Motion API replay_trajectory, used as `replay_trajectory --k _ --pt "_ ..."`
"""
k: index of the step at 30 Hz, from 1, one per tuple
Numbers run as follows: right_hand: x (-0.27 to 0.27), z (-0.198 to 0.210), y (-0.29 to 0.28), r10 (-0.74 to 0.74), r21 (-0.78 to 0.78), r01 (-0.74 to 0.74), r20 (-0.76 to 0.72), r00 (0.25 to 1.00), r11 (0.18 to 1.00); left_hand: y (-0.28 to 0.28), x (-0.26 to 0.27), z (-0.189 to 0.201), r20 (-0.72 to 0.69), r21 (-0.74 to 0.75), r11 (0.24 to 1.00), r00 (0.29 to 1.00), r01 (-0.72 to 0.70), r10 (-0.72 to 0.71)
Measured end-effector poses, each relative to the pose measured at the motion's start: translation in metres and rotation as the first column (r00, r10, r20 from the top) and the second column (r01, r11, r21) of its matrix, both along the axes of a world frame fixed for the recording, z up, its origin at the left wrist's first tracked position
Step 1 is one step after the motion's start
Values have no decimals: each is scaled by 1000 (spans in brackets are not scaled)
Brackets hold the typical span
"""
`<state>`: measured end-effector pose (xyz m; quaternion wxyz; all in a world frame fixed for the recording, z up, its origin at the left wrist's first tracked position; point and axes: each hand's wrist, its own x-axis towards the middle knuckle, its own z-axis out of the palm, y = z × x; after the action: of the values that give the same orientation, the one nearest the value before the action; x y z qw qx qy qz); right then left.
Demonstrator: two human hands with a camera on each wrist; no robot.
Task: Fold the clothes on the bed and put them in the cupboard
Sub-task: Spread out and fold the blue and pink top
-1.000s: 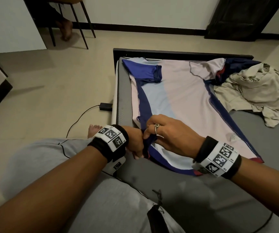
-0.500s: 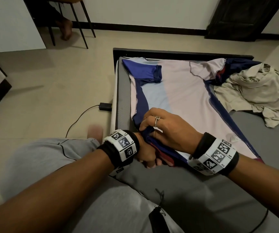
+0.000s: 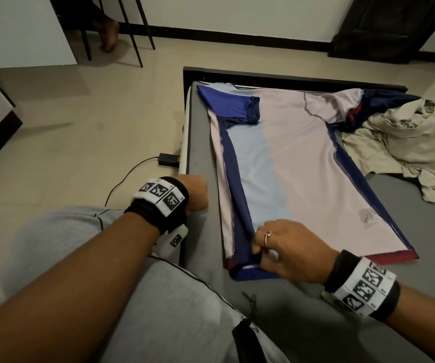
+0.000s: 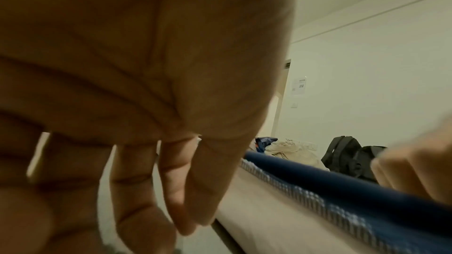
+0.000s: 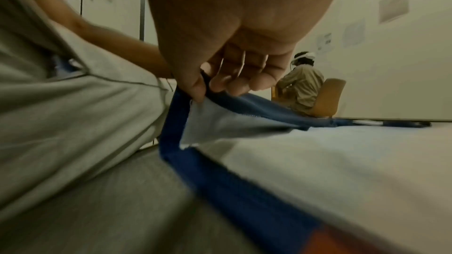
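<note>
A pale pink and light blue shirt (image 3: 297,163) with navy trim lies spread flat on the grey bed (image 3: 302,305), its left side and blue sleeve folded inward. My right hand (image 3: 257,254) pinches the navy hem at the shirt's near left corner; in the right wrist view thumb and fingers (image 5: 227,84) hold that hem slightly lifted. My left hand (image 3: 197,193) hovers at the bed's left edge, off the shirt. Its fingers (image 4: 171,190) hang loosely and hold nothing. A crumpled beige garment (image 3: 399,142) lies at the far right, over a navy and red one (image 3: 370,106).
The black bed frame (image 3: 289,78) runs along the far end. A charger with its cable (image 3: 169,159) lies on the floor left of the bed. Chair legs (image 3: 135,30) and a foot stand at the back left. Dark bags (image 4: 347,154) sit beyond the bed.
My left hand let go of the shirt's edge and moved left to the bed's side. My right hand slid toward me to the hem, and the folded side now lies flat.
</note>
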<state>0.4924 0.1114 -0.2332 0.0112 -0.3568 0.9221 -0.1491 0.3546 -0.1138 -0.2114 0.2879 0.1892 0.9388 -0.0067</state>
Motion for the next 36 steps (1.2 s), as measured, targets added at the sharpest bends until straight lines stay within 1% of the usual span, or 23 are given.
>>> replay_trajectory --k 1,3,4,5,8,10,12,15,17,18,20,22,23,25,26,29,31,33,36 --pt "6 -9 2 2 64 -4 23 1000 998 1 2 -2 26 69 996 998 -63 61" --pt "12 -22 5 -20 144 7 87 996 990 7 -1 -7 32 149 987 998 -66 62" --pt "12 -25 5 -34 161 15 120 992 987 9 0 -10 15 170 984 999 -44 42" --pt "11 -26 5 -40 171 15 145 989 985 13 0 -11 16 214 975 999 -52 50" --pt "8 -25 1 -7 167 -29 209 978 986 21 0 -16 -29 277 959 997 -67 78" --pt "7 -25 -1 27 152 -67 252 967 986 23 0 -20 -44 290 954 994 -79 96" --pt "6 -20 -2 43 139 -91 314 948 986 25 2 -21 -54 293 954 996 -57 76" --pt "3 -5 0 72 125 -128 380 922 984 29 6 -21 0 298 955 1000 -5 5" --pt "-8 9 6 32 148 -91 360 932 985 32 7 -21 -3 271 962 999 32 -32" --pt "-19 17 10 -9 173 -49 318 948 984 34 8 -21 -19 255 966 999 43 -40" --pt "-46 31 22 -83 180 51 178 980 982 38 10 -19 -104 237 970 994 55 -31" --pt "-83 41 33 -163 105 156 62 985 982 45 10 -16 -196 235 971 981 45 2" --pt "-105 45 37 -210 55 208 32 977 977 50 9 -13 -228 241 970 973 35 22" --pt "-152 51 43 -319 -18 319 18 948 947 57 8 -9 -263 223 974 965 32 29" --pt "-179 50 45 -385 -26 386 38 922 922 61 7 -8 -269 192 981 963 33 20" --pt "-255 40 53 -568 15 573 145 810 820 70 6 -12 -261 125 991 965 52 -18" --pt "-299 30 54 -643 55 644 153 750 763 72 2 -16 -249 120 992 969 30 0" --pt "-335 21 53 -713 68 713 155 684 698 74 -5 -20 -234 154 988 972 9 27" --pt "-379 7 48 -788 84 792 207 580 605 80 -12 -22 -160 166 986 986 -26 53"
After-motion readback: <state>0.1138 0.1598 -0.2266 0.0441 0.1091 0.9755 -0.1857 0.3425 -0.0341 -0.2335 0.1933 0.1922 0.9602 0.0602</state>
